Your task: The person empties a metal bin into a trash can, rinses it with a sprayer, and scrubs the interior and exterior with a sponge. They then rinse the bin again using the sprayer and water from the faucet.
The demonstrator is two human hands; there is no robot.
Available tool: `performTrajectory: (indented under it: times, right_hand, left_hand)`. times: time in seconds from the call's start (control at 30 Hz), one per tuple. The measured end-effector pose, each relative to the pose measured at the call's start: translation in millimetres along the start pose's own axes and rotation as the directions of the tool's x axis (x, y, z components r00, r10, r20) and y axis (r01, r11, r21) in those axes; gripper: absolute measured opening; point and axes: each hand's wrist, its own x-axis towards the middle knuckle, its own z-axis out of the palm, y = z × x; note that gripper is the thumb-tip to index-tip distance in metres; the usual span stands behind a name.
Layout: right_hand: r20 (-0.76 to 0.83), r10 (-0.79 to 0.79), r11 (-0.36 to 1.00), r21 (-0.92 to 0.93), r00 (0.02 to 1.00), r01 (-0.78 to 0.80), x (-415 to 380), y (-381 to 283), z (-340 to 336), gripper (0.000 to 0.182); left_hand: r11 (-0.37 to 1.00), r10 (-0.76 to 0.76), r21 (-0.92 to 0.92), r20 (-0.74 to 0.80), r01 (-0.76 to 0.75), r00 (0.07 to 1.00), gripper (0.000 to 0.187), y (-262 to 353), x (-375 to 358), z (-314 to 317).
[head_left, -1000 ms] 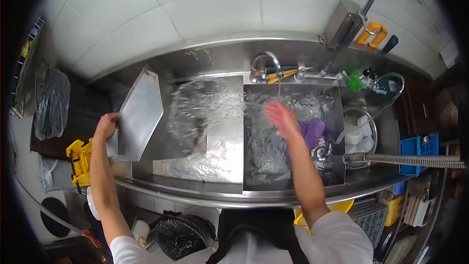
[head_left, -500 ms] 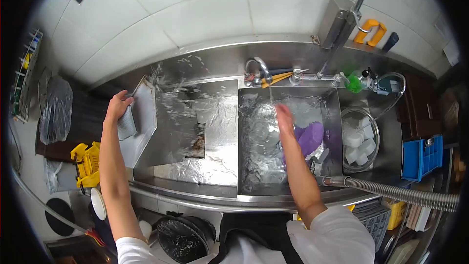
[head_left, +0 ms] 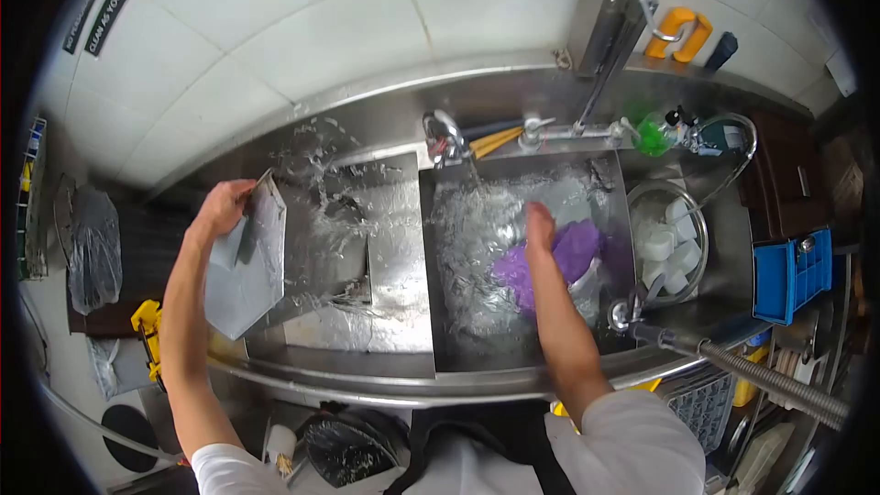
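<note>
My left hand [head_left: 225,207] is closed on the upper edge of a pale metal tray [head_left: 252,289], which is tilted at the left end of the sink. A smaller grey piece hangs under that hand against the tray. My right hand [head_left: 540,223] is over the water-filled basin [head_left: 467,302], just below the faucet [head_left: 446,139]. Its fingers are blurred and foreshortened. Beside its wrist, a purple cloth [head_left: 573,252] lies in the water. Splashed water covers the metal surface between the hands.
A round bowl [head_left: 703,261] with white blocks stands right of the basin. A blue container [head_left: 775,289] is farther right, near a flexible metal hose [head_left: 770,380]. Orange handles [head_left: 678,34] are at the back wall. A bin [head_left: 348,449] stands below the counter's front edge.
The view has shifted and turned slightly. The tray stands more tilted in my left hand. The purple cloth has spread leftward in the water, and the splashes on the left have changed shape.
</note>
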Motion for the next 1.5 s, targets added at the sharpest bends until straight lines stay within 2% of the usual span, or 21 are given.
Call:
performTrajectory:
  times: [0.07, 0.13, 0.2, 0.3, 0.37, 0.43, 0.5, 0.67, 0.73, 0.83, 0.93, 0.97, 1.07, 1.13, 1.17, 1.2, 1.23, 1.27, 1.33, 1.4, 1.5]
  right_hand:
    - [-0.297, -0.028, 0.998, -0.066, 0.954, 0.009, 18, 29, 2, 0.032]
    - [0.296, 0.311, 0.899, 0.217, 0.903, -0.38, 11, 35, 28, 0.032]
    - [0.825, 0.194, 0.707, 0.258, 0.531, -0.659, -29, 3, 59, 0.039]
    - [0.903, 0.171, 0.758, 0.135, 0.395, -0.638, -108, -72, 67, 0.04]
    - [0.547, 0.029, 0.975, 0.17, 0.836, -0.146, -96, -73, 56, 0.032]
    - [0.216, -0.134, 0.986, -0.071, 0.967, 0.153, -37, -39, 38, 0.032]
    - [0.22, -0.271, 0.893, -0.305, 0.937, 0.33, -5, -28, 12, 0.036]
    - [-0.248, -0.332, 0.772, -0.626, 0.91, 0.111, 75, 23, -9, 0.041]
    - [-0.143, 0.121, 0.983, -0.121, 0.982, -0.139, 89, 49, -2, 0.041]
    - [0.77, 0.314, 0.832, 0.059, 0.556, -0.552, 3, -21, 37, 0.042]
    - [0.964, 0.255, 0.845, -0.184, 0.077, -0.503, -128, -78, 85, 0.04]
    - [0.979, 0.189, 0.835, -0.121, 0.073, -0.536, -145, -88, 88, 0.038]
    - [0.633, -0.043, 0.999, 0.014, 0.773, 0.045, -74, -65, 67, 0.032]
    - [0.192, -0.347, 0.899, -0.212, 0.918, 0.384, 25, -4, 25, 0.026]
    - [-0.06, -0.626, 0.687, -0.514, 0.778, 0.513, 111, 71, -1, 0.03]
    - [-0.281, -0.334, 0.83, -0.54, 0.9, 0.14, 102, 43, -18, 0.032]
    - [-0.262, -0.326, 0.824, -0.549, 0.909, 0.137, 109, 53, -22, 0.032]
    - [-0.028, 0.071, 0.966, -0.249, 0.997, -0.076, 121, 64, -22, 0.036]
    - [0.594, 0.274, 0.91, 0.093, 0.757, -0.403, 98, 36, 7, 0.038]
    - [0.812, 0.225, 0.908, 0.026, 0.539, -0.419, -29, -58, 56, 0.036]
    - [0.971, 0.141, 0.932, -0.064, 0.194, -0.356, -141, -98, 107, 0.038]
  left_hand:
    - [1.0, 0.019, 0.025, 0.026, -0.019, 0.999, 0.039, 24, -14, -6]
    - [0.997, 0.028, 0.068, 0.062, -0.032, 0.998, 0.04, 48, -18, -18]
    - [0.996, 0.048, 0.068, 0.077, -0.053, 0.996, 0.04, 54, -18, -17]
    - [0.986, 0.14, 0.077, 0.072, -0.146, 0.988, 0.04, 61, -29, -16]
    - [0.98, 0.175, 0.08, 0.098, -0.183, 0.98, 0.041, 66, -28, -19]
    - [0.976, 0.191, 0.087, 0.105, -0.201, 0.976, 0.041, 73, -33, -27]
    - [0.976, 0.176, 0.096, 0.169, -0.194, 0.97, 0.039, 76, -58, -32]
    - [0.913, 0.258, 0.242, 0.283, -0.329, 0.924, 0.043, 103, -102, -37]
    - [0.88, 0.257, 0.298, 0.355, -0.369, 0.899, 0.041, 124, -107, -32]
    - [0.766, 0.428, 0.317, 0.397, -0.559, 0.812, 0.038, 119, -117, -9]
    - [0.755, 0.425, 0.342, 0.393, -0.559, 0.815, 0.037, 119, -139, 4]
    - [0.754, 0.427, 0.339, 0.399, -0.563, 0.812, 0.037, 117, -145, 3]
    - [0.88, 0.237, 0.329, 0.324, -0.344, 0.916, 0.035, 116, -166, 0]
    - [0.97, 0.04, 0.238, 0.043, -0.049, 0.998, 0.028, 100, -187, 14]
    - [0.977, -0.183, 0.068, -0.212, 0.201, 0.96, 0.023, 95, -195, 18]
    - [0.749, -0.658, -0.221, -0.139, 0.624, 0.74, 0.028, 119, -181, 3]
    - [0.734, -0.674, -0.217, -0.127, 0.643, 0.727, 0.028, 110, -178, 7]
    - [0.628, -0.746, -0.379, -0.046, 0.679, 0.664, 0.032, 96, -171, 14]
    - [0.5, -0.797, -0.538, 0.019, 0.678, 0.603, 0.036, 70, -145, 21]
    - [0.644, -0.765, -0.07, -0.063, 0.762, 0.641, 0.037, 59, -125, 35]
    - [0.695, -0.717, -0.094, -0.023, 0.713, 0.696, 0.033, 35, -119, 39]
